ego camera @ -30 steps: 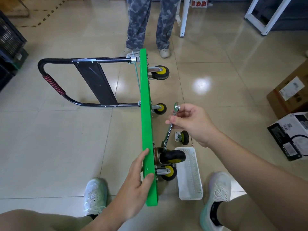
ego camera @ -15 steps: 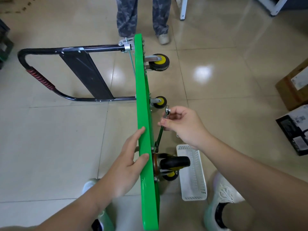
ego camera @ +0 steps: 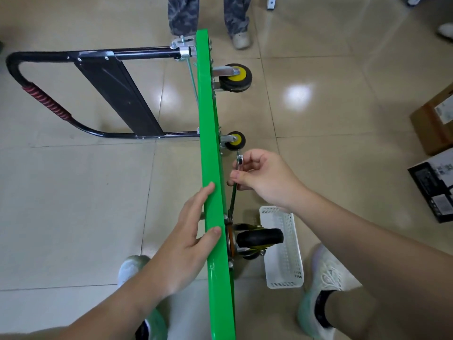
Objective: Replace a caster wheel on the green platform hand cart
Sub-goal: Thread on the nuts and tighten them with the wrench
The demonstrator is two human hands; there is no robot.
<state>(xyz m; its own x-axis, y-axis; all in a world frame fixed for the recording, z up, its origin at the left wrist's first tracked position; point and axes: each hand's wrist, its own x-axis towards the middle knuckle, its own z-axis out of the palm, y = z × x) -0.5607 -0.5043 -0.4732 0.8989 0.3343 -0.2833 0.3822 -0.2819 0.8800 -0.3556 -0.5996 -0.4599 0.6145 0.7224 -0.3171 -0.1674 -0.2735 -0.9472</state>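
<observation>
You're on a glossy tiled floor (ego camera: 73, 217), with cardboard boxes (ego camera: 431, 123) off to your right and a white basket (ego camera: 284, 266) by your right foot. The green cart (ego camera: 208, 119) stands on edge before you. Your left hand (ego camera: 188, 239) lies straight-fingered against its deck, thumb on the rim; your right hand (ego camera: 264, 177) pinches the wrench (ego camera: 232, 197), its lower end at the black caster wheel (ego camera: 259, 238)

I see cart (ego camera: 210, 143) on edge, left grip (ego camera: 188, 231) pressed on its deck. Right grip (ego camera: 264, 177) pinches wrench (ego camera: 232, 198) at black caster (ego camera: 259, 238).
</observation>
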